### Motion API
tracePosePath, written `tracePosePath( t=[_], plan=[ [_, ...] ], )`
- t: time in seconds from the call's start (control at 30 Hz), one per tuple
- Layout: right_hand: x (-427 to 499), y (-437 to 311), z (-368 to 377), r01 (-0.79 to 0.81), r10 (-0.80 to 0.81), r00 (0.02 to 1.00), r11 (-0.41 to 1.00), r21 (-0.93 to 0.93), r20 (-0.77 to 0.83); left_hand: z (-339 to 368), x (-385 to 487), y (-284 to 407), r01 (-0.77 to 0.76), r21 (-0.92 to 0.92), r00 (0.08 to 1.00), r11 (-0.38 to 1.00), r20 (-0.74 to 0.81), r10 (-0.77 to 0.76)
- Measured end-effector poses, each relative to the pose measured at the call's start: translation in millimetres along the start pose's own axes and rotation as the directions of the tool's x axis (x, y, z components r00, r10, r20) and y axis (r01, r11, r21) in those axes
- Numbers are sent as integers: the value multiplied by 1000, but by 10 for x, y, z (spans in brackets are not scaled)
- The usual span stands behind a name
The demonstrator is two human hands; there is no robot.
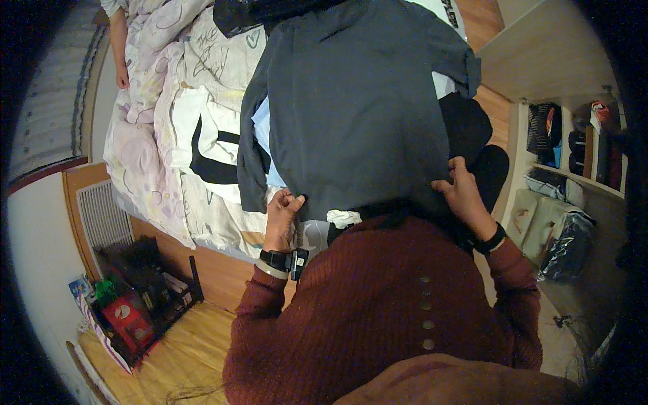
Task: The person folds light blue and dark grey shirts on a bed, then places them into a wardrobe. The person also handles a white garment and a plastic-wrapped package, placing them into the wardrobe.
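Observation:
A dark grey long-sleeved garment [359,106] lies spread out before me, its near hem close to my body. Between thumb and fingers, my left hand [283,210] pinches the hem's left corner. My right hand [458,190] is at the right corner, thumb and fingers on the cloth edge. One sleeve [251,147] hangs down along the left side. Light blue cloth [262,124] shows between that sleeve and the body of the garment. A white and black garment [205,136] lies to the left on the bed. Crumpled white cloth [344,217] sits under the near hem.
A bed with a patterned quilt [139,152] extends to the left. Another person's arm [119,48] rests at the far left. To the right stands an opened wardrobe with shelves [572,177] and packed bags [547,223]. Boxes and bags [129,324] stand on the floor at lower left.

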State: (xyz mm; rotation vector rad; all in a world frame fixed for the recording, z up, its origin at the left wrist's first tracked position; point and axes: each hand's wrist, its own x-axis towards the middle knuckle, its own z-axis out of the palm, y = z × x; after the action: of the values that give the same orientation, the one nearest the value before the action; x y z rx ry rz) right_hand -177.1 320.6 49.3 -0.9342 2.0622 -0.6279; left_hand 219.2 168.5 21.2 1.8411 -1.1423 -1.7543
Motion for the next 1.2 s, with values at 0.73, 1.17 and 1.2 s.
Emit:
tracePosePath(
  t=[0.73, 1.17, 1.2],
  plan=[
    [-207, 69, -913, 85, 181, 942, 684, 724, -282, -338, -380, 730, -335, -411, 942, 848, -167, 292],
    [-328, 752, -423, -222, 202, 975, 865, 450, 93, -336, -300, 262, -22, -186, 968, 982, 242, 67],
    [-301, 842, -416, -332, 297, 943, 852, 405, 150, -340, -263, 209, 2, -178, 969, 984, 244, 43]
  ],
)
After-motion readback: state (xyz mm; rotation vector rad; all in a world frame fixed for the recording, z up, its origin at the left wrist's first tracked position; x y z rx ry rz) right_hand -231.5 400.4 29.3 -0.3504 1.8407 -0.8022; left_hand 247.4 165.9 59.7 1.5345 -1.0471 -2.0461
